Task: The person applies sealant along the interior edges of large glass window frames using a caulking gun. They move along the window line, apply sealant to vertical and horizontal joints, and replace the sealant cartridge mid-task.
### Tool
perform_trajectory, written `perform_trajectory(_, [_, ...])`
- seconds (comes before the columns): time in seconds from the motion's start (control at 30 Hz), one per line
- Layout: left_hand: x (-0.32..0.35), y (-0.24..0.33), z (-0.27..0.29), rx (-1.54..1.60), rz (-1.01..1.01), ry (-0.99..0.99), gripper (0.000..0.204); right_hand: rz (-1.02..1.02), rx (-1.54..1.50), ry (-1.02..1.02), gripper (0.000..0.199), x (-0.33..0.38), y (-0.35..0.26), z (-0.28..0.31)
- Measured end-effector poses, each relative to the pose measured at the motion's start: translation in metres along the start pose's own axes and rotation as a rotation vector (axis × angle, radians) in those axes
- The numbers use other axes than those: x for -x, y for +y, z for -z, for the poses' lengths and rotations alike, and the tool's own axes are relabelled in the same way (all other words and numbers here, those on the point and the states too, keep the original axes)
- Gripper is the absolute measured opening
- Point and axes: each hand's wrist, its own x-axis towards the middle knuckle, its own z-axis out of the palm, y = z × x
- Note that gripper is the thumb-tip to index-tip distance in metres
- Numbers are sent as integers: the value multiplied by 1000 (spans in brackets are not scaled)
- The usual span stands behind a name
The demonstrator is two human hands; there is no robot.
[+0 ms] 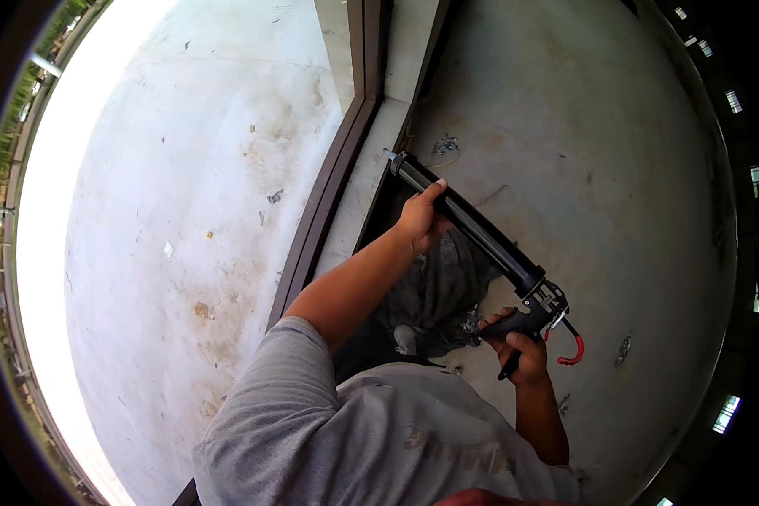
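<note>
A long black caulking gun [491, 234] slants across the middle, its tip up at the left and its handle down at the right. My left hand [422, 221] supports the barrel near its front end, thumb lying along the top and the other fingers underneath. Around the handle and trigger my right hand [519, 347] is closed. A red-covered hook [575, 352] curves off the rod behind the handle. The gun's pale nozzle tip [389, 153] is over the light sill [364, 181] beside a brown frame; whether it touches cannot be told.
The brown frame [325, 198] runs from top centre toward my left arm. Left of it lies a stained pale floor [169, 244] with scattered bits. Crumpled scraps [446, 145] lie on the grey floor to the right. My dark-clad legs [438, 287] are below the gun.
</note>
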Motion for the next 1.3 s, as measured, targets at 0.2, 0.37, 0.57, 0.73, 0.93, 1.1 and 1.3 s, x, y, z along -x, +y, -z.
perform_trajectory(0.2, [5, -28, -17, 26, -67, -49, 30, 47, 85, 39, 43, 24, -3, -8])
perform_trajectory(0.37, [-17, -48, -4, -43, -154, -49, 40, 62, 63, 50, 36, 10, 8, 2])
perform_trajectory(0.57, [-33, -55, 5, -58, -202, -81, 48, 94, 141, 70, 31, -2, 21, 9])
perform_trajectory(0.73, [-51, -52, 25, -34, -197, -94, 49, 75, 116, 58, 29, -13, 35, 8])
perform_trajectory(0.93, [-72, -45, 53, -10, -130, -153, 50, 40, 181, 113, 29, -16, 33, -4])
perform_trajectory(1.1, [-81, -45, 65, 25, -181, -176, 43, 17, 280, 114, 26, -27, 28, -2])
perform_trajectory(1.3, [-74, -53, 73, -18, -185, -100, 43, 11, 278, 107, 31, -30, 27, -5])
